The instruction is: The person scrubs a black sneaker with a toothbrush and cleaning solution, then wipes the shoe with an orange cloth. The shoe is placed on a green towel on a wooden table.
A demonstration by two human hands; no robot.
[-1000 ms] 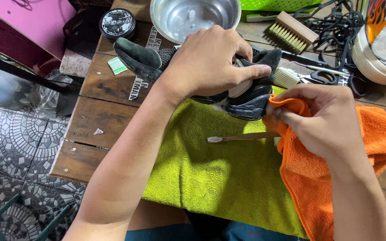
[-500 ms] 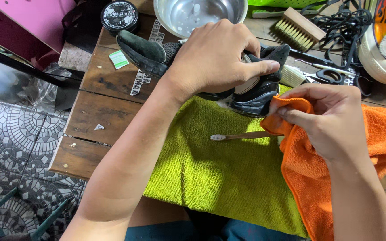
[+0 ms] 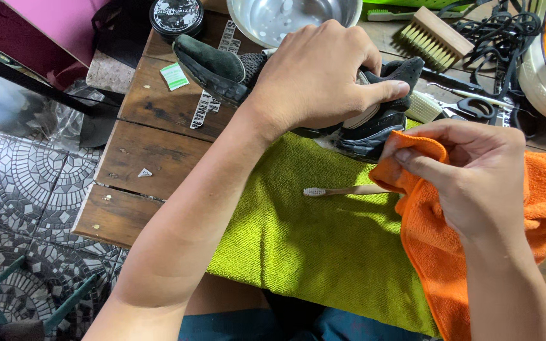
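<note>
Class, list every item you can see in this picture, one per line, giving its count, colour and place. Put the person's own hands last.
Shoe: one, black and dark green, on the table's far side, under the left hand.
Green towel: one, lime, spread on the near table edge.
Orange cloth: one, orange, at right on the towel, bunched in the right hand.
Small brush: one, pale handle and white bristles, on the towel.
Wooden scrub brush: one, tan, far right.
Metal bowl: one, silver, top centre.
Round tin: one, black, top left.
Scissors: one, black handles, right of the shoe.
Wooden table: one, brown.
Left hand: one, grip on the shoe.
Right hand: one, grip on the orange cloth.
</note>
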